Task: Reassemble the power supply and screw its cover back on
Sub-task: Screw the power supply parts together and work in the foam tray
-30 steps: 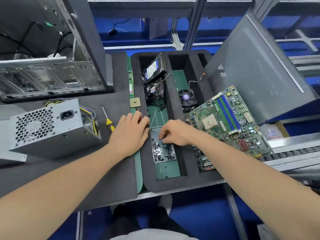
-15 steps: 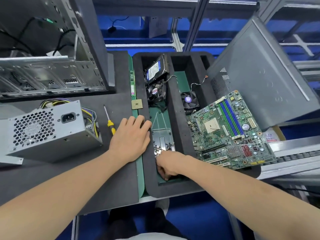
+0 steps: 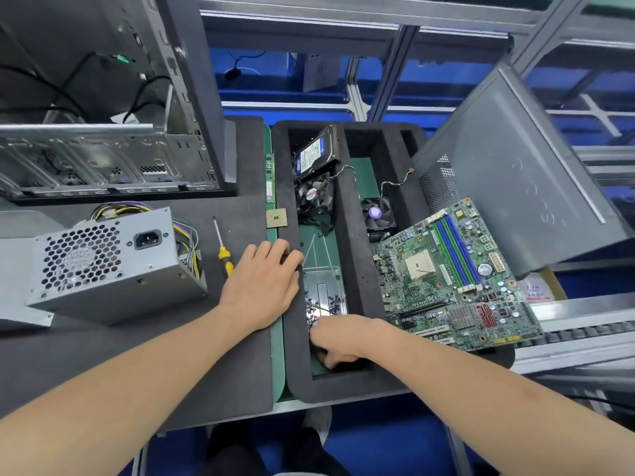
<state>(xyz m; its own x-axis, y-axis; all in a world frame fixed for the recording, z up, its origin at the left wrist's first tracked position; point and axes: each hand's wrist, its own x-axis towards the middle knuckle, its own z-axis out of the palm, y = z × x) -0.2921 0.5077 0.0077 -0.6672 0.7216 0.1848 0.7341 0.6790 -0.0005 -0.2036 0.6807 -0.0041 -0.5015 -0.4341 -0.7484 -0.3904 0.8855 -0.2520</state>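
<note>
Head view: the right hand (image 3: 338, 341) is curling at the near end of the screw tray (image 3: 324, 290), having slid back; whether it is pinching a screw, I cannot tell. Beside the tray the left hand (image 3: 261, 286) is lying flat, and the power supply (image 3: 113, 266) is sitting well left of it, probably awaiting screws.

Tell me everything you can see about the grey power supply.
The power supply is a grey sheet-metal box lying on the foam mat, left of the screwdriver. One face shows a honeycomb fan grille and a black mains socket. Yellow and purple wires bunch out behind. The left hand rests apart from it.
</note>
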